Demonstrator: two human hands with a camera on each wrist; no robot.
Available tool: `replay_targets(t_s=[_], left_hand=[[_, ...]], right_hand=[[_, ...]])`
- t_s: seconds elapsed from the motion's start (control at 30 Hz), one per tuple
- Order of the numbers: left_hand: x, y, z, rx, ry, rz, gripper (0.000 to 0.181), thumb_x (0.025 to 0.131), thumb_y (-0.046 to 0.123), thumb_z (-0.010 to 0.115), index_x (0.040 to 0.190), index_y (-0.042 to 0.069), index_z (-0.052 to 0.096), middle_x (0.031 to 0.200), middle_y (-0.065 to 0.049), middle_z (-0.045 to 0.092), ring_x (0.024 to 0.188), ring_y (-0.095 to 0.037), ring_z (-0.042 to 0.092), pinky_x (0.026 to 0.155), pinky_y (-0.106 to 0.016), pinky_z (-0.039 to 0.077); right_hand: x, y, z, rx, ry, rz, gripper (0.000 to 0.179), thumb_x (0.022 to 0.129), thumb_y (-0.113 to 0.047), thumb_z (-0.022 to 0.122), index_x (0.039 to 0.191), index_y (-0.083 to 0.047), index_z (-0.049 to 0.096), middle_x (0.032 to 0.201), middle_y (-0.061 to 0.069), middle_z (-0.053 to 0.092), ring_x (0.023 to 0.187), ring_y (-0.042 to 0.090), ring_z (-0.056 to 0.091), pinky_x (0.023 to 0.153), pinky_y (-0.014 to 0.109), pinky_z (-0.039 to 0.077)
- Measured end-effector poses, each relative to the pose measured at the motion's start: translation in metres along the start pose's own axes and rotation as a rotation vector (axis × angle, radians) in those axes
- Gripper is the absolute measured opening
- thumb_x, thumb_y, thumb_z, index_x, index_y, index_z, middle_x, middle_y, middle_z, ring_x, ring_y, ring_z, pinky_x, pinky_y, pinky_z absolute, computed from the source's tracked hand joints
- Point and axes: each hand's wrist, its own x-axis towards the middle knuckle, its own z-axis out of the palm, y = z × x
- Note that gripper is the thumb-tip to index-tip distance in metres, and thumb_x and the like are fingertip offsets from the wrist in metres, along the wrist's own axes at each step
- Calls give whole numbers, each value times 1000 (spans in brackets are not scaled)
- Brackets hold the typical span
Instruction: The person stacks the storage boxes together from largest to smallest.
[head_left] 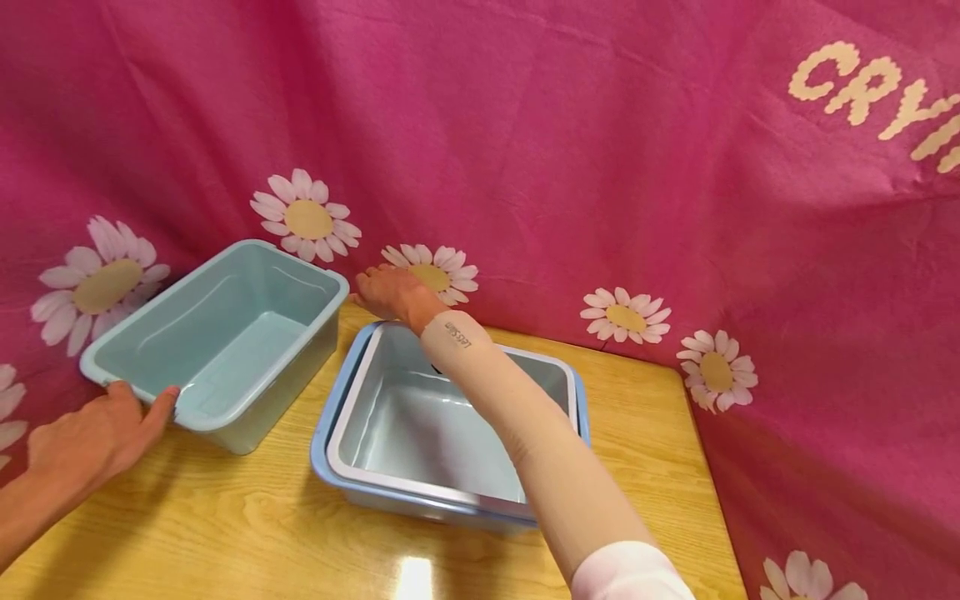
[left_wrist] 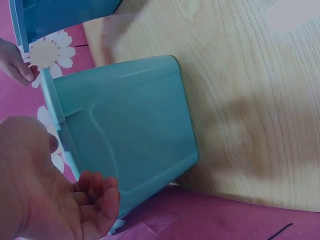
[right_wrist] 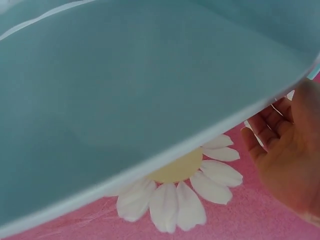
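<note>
A pale teal plastic bin [head_left: 217, 350] stands at the left of the wooden table, and its end wall [left_wrist: 135, 130] fills the middle of the left wrist view. My left hand [head_left: 97, 433] holds its near rim, thumb over the edge and fingers curled below the lip. My right arm reaches across a grey bin [head_left: 420, 417], which is nested inside a blue bin [head_left: 322, 433]. Just beside the teal bin's far right corner is my right hand [head_left: 393, 292], its fingers loosely bent. The right wrist view shows that hand [right_wrist: 285, 155] with nothing in its grasp.
Pink cloth [head_left: 487, 167] printed with white daisies hangs behind the table and along its right side. Bare wood [head_left: 637, 433] extends right of the nested bins, with more tabletop [head_left: 262, 533] in front of them.
</note>
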Motion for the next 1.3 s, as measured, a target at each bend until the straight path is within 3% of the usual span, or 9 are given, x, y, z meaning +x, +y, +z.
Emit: replay_targets(t_s=[0.27, 0.53, 0.7, 1.03, 1.3], left_hand=[[3, -5, 1, 1, -11, -19, 86, 98, 67, 21, 102, -19, 32, 70, -22, 49, 63, -39, 52, 55, -50, 41], [4, -4, 0, -5, -16, -16, 75, 99, 58, 28, 100, -18, 32, 74, -25, 52, 66, -41, 53, 56, -51, 42], [5, -4, 0, -17, 7, -4, 69, 100, 53, 31, 97, -16, 33, 74, -26, 52, 66, -42, 53, 56, -53, 42], [5, -5, 2, -16, 12, -14, 67, 99, 50, 32, 98, -16, 32, 74, -26, 51, 65, -42, 52, 58, -54, 41], [7, -6, 1, -41, 6, 4, 62, 100, 49, 31, 96, -13, 32, 71, -21, 48, 65, -40, 51, 57, -53, 42]], right_hand=[[4, -3, 3, -20, 7, 4, 38, 105, -41, 45, 127, -11, 55, 124, 4, 62, 114, 18, 56, 100, 27, 42], [0, -7, 1, -18, -21, 54, 40, 105, -42, 43, 130, -12, 53, 127, 3, 60, 115, 16, 54, 100, 26, 42], [-4, -10, 2, -46, -47, 93, 39, 105, -43, 45, 126, -11, 53, 120, 2, 60, 107, 15, 55, 93, 26, 45], [-1, -12, 3, 41, -90, 88, 37, 103, -44, 48, 122, -14, 56, 110, -1, 63, 99, 13, 58, 85, 25, 47], [1, -13, 4, 43, -67, 85, 33, 103, -43, 49, 116, -13, 57, 102, -1, 65, 92, 13, 61, 79, 26, 50]])
